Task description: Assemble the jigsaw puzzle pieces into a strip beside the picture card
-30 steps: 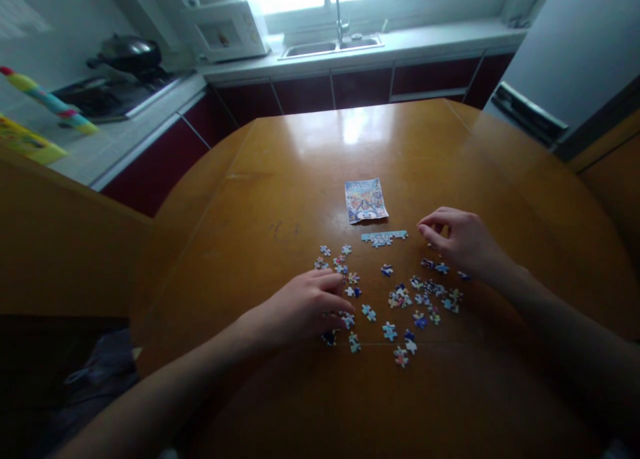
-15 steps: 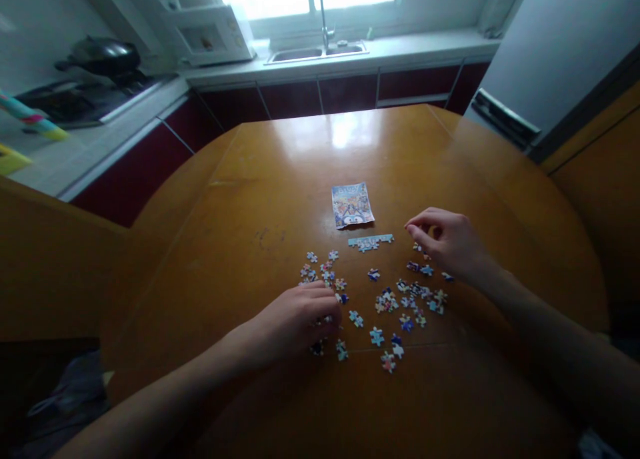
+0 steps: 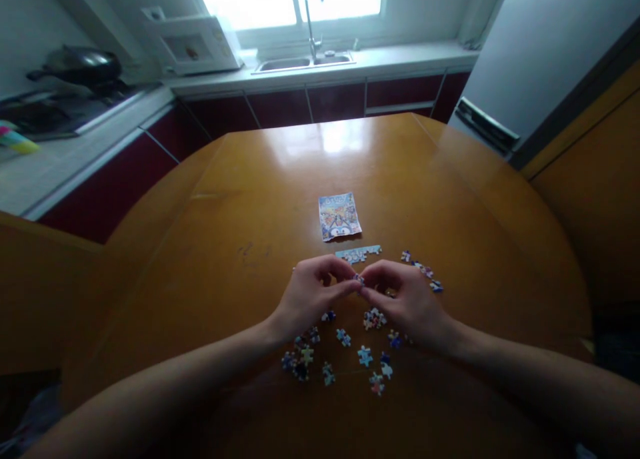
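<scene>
My left hand (image 3: pixel 313 292) and my right hand (image 3: pixel 407 299) meet over the middle of the table. Between their thumbs and fingertips sits a small puzzle piece (image 3: pixel 359 280), pinched from both sides and partly covered. Just beyond the hands lies a joined strip of light blue puzzle pieces (image 3: pixel 357 254). Behind it rests a creased picture sheet (image 3: pixel 339 216) with a colourful cartoon print. Loose puzzle pieces (image 3: pixel 365 356) are scattered below and around both hands, and some are hidden under them. A short row of pieces (image 3: pixel 424 270) runs to the right of my right hand.
The wooden table (image 3: pixel 240 192) has rounded sides. Past its far edge stand a counter with a sink (image 3: pixel 285 64) and tap, a white microwave (image 3: pixel 195 44), and a dark pan (image 3: pixel 83 66) on the stove at left. A fridge (image 3: pixel 540 52) is at right.
My left hand has left the pieces at lower left and moved up and right. My right hand has come leftward to meet it at a puzzle piece. The view has shifted slightly.
</scene>
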The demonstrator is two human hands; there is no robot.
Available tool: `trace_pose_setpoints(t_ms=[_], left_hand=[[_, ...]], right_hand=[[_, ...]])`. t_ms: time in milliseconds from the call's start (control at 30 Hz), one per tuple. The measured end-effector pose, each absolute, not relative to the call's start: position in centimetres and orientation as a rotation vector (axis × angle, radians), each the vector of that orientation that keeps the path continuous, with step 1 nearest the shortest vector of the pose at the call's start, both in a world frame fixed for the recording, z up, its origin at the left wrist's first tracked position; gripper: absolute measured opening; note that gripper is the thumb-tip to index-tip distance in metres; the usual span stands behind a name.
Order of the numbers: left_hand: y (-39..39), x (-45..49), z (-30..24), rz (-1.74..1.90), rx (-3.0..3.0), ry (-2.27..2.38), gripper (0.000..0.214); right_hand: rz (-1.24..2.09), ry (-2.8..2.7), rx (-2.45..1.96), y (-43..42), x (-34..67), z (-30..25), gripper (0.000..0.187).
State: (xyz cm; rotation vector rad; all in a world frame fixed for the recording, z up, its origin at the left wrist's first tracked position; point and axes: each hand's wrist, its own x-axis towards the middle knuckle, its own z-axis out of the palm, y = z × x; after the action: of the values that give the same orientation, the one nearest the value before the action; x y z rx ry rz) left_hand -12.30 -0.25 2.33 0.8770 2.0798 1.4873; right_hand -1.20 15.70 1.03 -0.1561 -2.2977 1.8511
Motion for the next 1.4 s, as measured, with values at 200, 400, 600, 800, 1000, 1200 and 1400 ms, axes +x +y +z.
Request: trace_pose_setpoints(t_ms=[200, 400, 600, 800, 1000, 1200, 1400], left_hand=[[-0.6, -12.5, 2.0, 1.500, 0.995, 2.090, 0.013], [-0.8, -12.6, 1.8, 1.477, 1.089, 2.130, 0.011], [-0.8, -12.7, 1.5, 1.496, 1.329, 2.024, 0.016], [-0.7, -12.6, 1.5, 1.535, 1.263, 2.100, 0.013], [-0.8, -12.6, 1.3, 1.536, 1.183, 2.154, 0.016], [-1.0, -13.0, 1.3, 1.483, 1.201, 2.182, 0.023], [-0.5, -16.0, 1.2, 1.203, 1.591, 2.253, 0.011]], right_hand=[[2.081, -2.217, -0.306, 16.5, -1.7, 1.8, 0.013], [2.137, -2.230, -0.367, 17.3, -2.1, 2.1, 0.010], [2.210, -2.298, -0.274, 17.9, -2.2, 2.1, 0.011], [2.116, -2.253, -0.185, 17.7, -2.0, 2.1, 0.015], [1.652, -2.346, 0.053, 17.6, -1.8, 1.7, 0.010], [1.510, -2.415, 0.153, 18.2, -2.1, 2.1, 0.009], [1.203, -2.571, 0.072, 21.2, -3.8, 1.2, 0.008]])
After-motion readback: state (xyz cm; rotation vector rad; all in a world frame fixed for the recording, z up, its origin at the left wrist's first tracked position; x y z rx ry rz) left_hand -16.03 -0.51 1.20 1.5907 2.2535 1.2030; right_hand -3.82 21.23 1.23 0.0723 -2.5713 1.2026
